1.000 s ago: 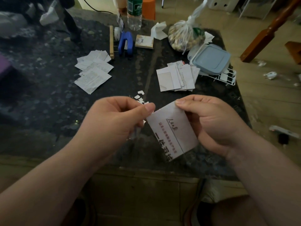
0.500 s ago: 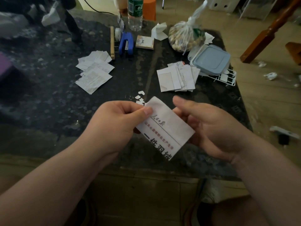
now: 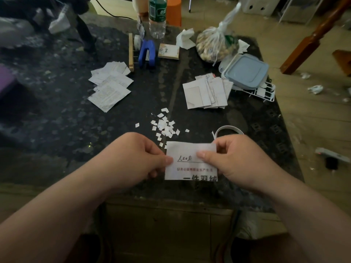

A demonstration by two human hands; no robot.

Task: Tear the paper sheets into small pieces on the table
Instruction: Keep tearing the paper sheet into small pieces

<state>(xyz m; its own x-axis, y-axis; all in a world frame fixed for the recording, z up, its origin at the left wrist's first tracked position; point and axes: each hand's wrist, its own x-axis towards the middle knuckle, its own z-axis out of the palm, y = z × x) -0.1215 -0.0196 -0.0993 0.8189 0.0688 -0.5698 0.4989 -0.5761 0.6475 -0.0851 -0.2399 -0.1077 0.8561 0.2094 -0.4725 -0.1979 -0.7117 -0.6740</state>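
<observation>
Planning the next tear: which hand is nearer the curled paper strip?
Right. The right hand lies just below the curled paper strip in view; the left hand is farther left. Both pinch the printed sheet.

Dark table (image 3: 57, 120) with torn paper bits (image 3: 165, 127), left sheet pile (image 3: 110, 88), right sheet pile (image 3: 207, 92), blue stapler (image 3: 146, 54)

A home: wooden floor (image 3: 313, 118), cluttered stone-topped table (image 3: 57, 114).
</observation>
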